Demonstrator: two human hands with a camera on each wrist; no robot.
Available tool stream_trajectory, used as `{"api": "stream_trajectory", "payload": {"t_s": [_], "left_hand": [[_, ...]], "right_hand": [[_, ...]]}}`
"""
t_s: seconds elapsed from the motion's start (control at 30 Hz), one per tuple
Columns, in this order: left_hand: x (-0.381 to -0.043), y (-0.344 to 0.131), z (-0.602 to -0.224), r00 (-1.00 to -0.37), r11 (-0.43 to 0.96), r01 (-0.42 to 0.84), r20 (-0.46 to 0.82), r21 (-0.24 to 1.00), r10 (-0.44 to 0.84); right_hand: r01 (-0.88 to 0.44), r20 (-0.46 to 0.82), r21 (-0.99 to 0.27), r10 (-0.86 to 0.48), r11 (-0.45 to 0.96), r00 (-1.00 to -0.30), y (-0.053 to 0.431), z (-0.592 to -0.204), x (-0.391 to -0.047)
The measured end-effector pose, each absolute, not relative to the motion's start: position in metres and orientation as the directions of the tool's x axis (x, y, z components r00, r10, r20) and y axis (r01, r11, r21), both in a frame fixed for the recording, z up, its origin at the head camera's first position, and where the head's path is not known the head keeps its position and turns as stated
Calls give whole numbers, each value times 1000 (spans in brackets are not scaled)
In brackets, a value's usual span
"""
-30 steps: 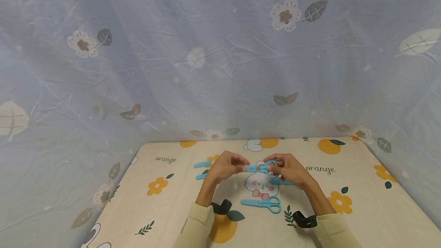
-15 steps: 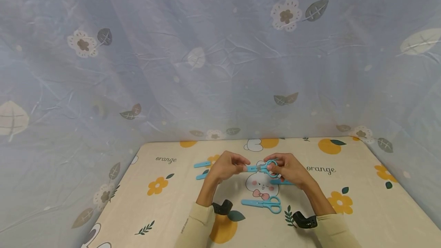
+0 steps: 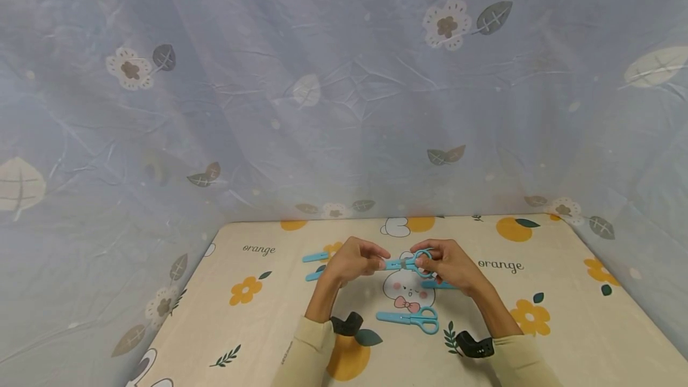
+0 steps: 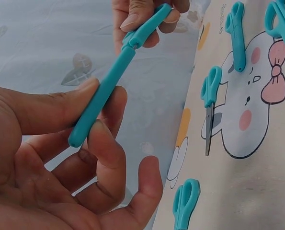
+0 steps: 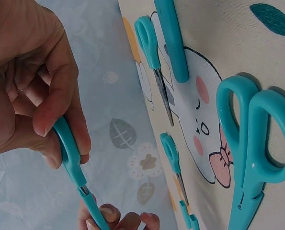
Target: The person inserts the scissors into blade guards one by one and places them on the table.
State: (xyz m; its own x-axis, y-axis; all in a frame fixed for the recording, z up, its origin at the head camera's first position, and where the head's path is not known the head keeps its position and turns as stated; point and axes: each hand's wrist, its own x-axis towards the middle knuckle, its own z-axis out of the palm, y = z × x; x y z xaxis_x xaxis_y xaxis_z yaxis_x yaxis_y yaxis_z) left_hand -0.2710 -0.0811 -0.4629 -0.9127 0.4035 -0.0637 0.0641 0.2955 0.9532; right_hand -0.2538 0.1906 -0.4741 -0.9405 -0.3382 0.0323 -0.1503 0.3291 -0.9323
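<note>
In front of me, both hands share one pair of turquoise scissors held above the cloth. My left hand (image 3: 352, 263) pinches the blade cover (image 4: 101, 98) between thumb and fingers. The handles (image 5: 70, 153) are gripped by my right hand (image 3: 448, 264). A short bit of metal shows between cover and handle. Below, a covered pair of scissors (image 3: 408, 318) lies on the cloth. The right wrist view shows two more pairs with bare blades, one uncovered pair (image 5: 154, 62) and a farther uncovered pair (image 5: 173, 158).
Two turquoise strips lie left of my left hand, a far strip (image 3: 315, 257) and a near strip (image 3: 314, 276). Another covered pair (image 4: 237, 38) is partly hidden under my right hand in the head view. A patterned curtain (image 3: 344, 106) stands behind the cloth-covered table (image 3: 269, 333).
The held scissors have tilted very slightly, while both hands keep nearly the same place and hold. Everything on the cloth stays where it was.
</note>
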Motion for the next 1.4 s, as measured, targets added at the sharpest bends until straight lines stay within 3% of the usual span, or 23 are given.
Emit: {"api": "stream_trajectory", "payload": {"t_s": [0.67, 1.13, 1.4], "left_hand": [[-268, -74, -461, -925, 380, 141, -14, 914, 379], [-269, -75, -465, -918, 340, 84, -60, 937, 393], [-269, -72, -466, -915, 363, 130, -29, 923, 402]], "right_hand": [[-136, 16, -933, -342, 332, -940, 191, -476, -254], [-187, 62, -900, -308, 395, -949, 185, -473, -253], [-178, 59, -902, -298, 392, -953, 186, -474, -251]]}}
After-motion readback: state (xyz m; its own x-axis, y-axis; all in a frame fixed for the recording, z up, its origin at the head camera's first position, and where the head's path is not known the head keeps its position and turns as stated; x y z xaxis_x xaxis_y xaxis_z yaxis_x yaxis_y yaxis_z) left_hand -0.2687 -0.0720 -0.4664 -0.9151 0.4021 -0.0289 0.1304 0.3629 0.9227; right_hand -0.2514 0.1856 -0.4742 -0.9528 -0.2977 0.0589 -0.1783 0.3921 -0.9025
